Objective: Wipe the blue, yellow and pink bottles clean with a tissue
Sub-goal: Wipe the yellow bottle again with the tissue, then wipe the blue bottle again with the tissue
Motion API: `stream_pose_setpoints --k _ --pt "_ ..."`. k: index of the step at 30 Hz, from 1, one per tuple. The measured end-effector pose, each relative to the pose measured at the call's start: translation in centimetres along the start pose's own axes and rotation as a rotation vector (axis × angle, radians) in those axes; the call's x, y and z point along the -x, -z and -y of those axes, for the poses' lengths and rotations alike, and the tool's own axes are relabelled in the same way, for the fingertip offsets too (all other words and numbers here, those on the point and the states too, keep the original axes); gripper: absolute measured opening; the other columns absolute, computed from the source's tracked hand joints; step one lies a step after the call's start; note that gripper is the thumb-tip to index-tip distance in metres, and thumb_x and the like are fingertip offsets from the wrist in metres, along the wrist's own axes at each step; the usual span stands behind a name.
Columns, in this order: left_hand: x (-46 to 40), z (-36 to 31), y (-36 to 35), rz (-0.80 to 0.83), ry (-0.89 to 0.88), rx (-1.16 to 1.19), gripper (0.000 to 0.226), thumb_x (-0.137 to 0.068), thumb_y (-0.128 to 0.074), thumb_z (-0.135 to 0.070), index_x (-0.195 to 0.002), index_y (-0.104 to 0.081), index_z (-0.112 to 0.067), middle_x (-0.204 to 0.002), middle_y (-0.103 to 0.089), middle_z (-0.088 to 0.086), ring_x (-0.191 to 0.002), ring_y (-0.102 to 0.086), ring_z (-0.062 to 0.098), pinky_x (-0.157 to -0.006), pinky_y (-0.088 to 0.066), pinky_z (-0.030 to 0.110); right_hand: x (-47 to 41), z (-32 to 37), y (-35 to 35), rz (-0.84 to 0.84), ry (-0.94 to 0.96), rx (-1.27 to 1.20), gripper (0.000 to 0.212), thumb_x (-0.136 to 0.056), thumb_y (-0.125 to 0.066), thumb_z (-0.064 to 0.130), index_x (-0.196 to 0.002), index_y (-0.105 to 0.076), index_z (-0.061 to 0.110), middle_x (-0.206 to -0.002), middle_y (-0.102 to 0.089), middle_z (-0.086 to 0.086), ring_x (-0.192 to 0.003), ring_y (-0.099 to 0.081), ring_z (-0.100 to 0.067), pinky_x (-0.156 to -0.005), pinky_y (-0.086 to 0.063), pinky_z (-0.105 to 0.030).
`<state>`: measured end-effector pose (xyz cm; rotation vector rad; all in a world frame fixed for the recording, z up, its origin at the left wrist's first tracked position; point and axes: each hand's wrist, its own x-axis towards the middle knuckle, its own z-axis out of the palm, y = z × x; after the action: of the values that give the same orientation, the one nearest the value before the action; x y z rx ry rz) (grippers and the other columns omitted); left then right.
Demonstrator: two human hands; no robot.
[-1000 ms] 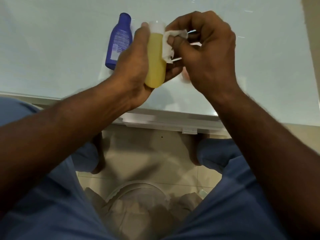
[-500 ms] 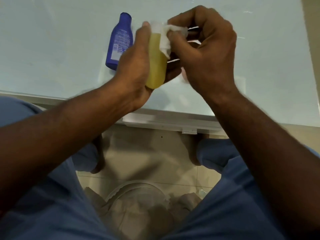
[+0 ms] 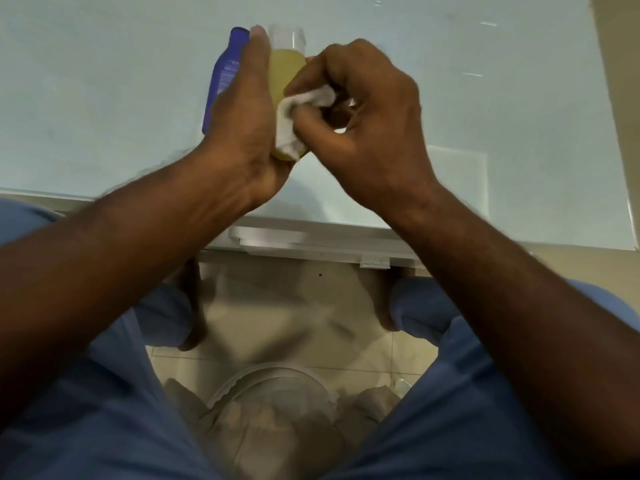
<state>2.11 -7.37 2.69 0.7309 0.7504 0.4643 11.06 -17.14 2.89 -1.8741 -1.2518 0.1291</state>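
The yellow bottle (image 3: pixel 284 69), a translucent container of cloudy pale-yellow liquid with a clear cap at its far end, is held above the near part of the white table (image 3: pixel 104 98), gripped along its left side by the left hand (image 3: pixel 242 126). The right hand (image 3: pixel 363 123) pinches a crumpled white tissue (image 3: pixel 298 112) against the bottle's lower right side. The blue bottle (image 3: pixel 221 77) lies on the table just left of the left hand, partly hidden by it.

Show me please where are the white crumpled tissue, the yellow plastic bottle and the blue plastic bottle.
white crumpled tissue (image 3: pixel 292 119): head view, its middle fold.
yellow plastic bottle (image 3: pixel 285 65): head view, upper body below the clear cap.
blue plastic bottle (image 3: pixel 223 74): head view, labelled side.
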Motion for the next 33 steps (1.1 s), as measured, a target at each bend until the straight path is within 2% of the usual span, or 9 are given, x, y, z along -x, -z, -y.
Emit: stream_pose_setpoints --k 2,6,11,13,15,18,23,26,33 --pt "-0.4 -0.4 -0.1 0.009 0.007 -0.019 0.061 -0.109 -0.032 -0.053 -0.133 -0.060 -0.005 -0.117 -0.075 0.017 -0.106 -0.075 0.029 -0.088 -0.062 0.040 -0.4 -0.3 0.3 0.004 -0.126 -0.078 0.013 -0.092 -0.072 0.012 -0.103 -0.074 0.005 -0.106 -0.072 -0.009 -0.098 -0.070 -0.022 -0.079 -0.061 -0.039" --pt "-1.3 -1.0 0.4 0.016 0.069 0.011 0.072 -0.108 -0.023 -0.060 -0.136 -0.060 -0.006 -0.119 -0.076 0.011 -0.112 -0.074 0.031 -0.095 -0.060 0.043 -0.8 -0.6 0.5 0.126 -0.282 -0.243 0.010 -0.092 -0.074 0.010 -0.102 -0.076 0.011 -0.112 -0.076 -0.002 -0.104 -0.073 -0.022 -0.092 -0.063 -0.040" --pt "-1.6 -0.3 0.6 0.002 0.135 -0.063 0.067 -0.106 -0.023 -0.064 -0.141 -0.054 -0.016 -0.125 -0.074 0.013 -0.111 -0.074 0.031 -0.095 -0.060 0.048 -0.7 -0.9 0.1 0.121 -0.434 -0.301 0.017 -0.093 -0.071 0.004 -0.106 -0.080 0.010 -0.110 -0.079 -0.004 -0.105 -0.074 -0.027 -0.089 -0.065 -0.045" --pt "-1.6 -0.4 0.4 -0.092 0.077 -0.210 0.051 -0.106 -0.034 -0.060 -0.134 -0.056 -0.022 -0.119 -0.076 0.008 -0.100 -0.078 0.024 -0.084 -0.064 0.043 -1.1 -1.3 0.5 0.039 -0.462 -0.284 0.019 -0.093 -0.068 0.001 -0.107 -0.080 0.007 -0.102 -0.080 -0.007 -0.096 -0.077 -0.024 -0.090 -0.065 -0.047" --pt "-1.7 -0.4 0.4 -0.133 0.027 -0.340 0.028 -0.106 -0.048 -0.050 -0.110 -0.062 -0.026 -0.107 -0.077 0.005 -0.090 -0.078 0.018 -0.074 -0.063 0.033 -1.4 -1.7 0.9 -0.003 -0.488 -0.276 0.019 -0.093 -0.068 0.000 -0.106 -0.080 0.006 -0.099 -0.080 -0.009 -0.095 -0.078 -0.024 -0.092 -0.064 -0.048" --pt "-2.4 -0.3 0.4 -0.107 0.020 -0.391 0.014 -0.105 -0.061 -0.032 -0.093 -0.062 -0.024 -0.099 -0.077 0.005 -0.083 -0.078 0.017 -0.071 -0.063 0.031 -1.8 -2.1 1.9 -0.067 -0.517 -0.307 0.021 -0.091 -0.066 -0.003 -0.106 -0.078 0.004 -0.100 -0.079 -0.011 -0.096 -0.077 -0.029 -0.092 -0.064 -0.049" --pt "-3.4 -0.3 1.7 -0.037 -0.115 -0.950 0.036 -0.104 -0.057 -0.042 -0.125 -0.065 -0.014 -0.110 -0.073 0.004 -0.097 -0.075 0.019 -0.079 -0.064 0.032 -3.1 -2.8 5.0 -0.395 -0.542 -0.417 0.022 -0.095 -0.064 0.002 -0.112 -0.076 0.007 -0.108 -0.079 -0.007 -0.102 -0.077 -0.023 -0.078 -0.065 -0.030" --pt "-3.2 0.0 1.8 -0.079 -0.239 -1.255 0.048 -0.100 -0.061 -0.048 -0.140 -0.054 -0.023 -0.111 -0.068 -0.007 -0.098 -0.068 0.014 -0.076 -0.057 0.027 -2.8 -2.6 5.0 -0.397 -0.612 -0.487 0.021 -0.097 -0.063 0.003 -0.111 -0.077 0.011 -0.110 -0.080 -0.005 -0.102 -0.077 -0.020 -0.072 -0.060 -0.021" --pt "-3.3 0.2 2.2 0.015 -0.501 -1.609 0.067 -0.095 -0.072 -0.037 -0.153 -0.040 -0.022 -0.145 -0.053 0.006 -0.123 -0.060 0.025 -0.104 -0.052 0.043 -2.8 -2.5 5.2 -0.418 -0.599 -0.502 0.021 -0.097 -0.065 0.003 -0.111 -0.077 0.010 -0.109 -0.080 -0.005 -0.101 -0.077 -0.021 -0.069 -0.058 -0.020"
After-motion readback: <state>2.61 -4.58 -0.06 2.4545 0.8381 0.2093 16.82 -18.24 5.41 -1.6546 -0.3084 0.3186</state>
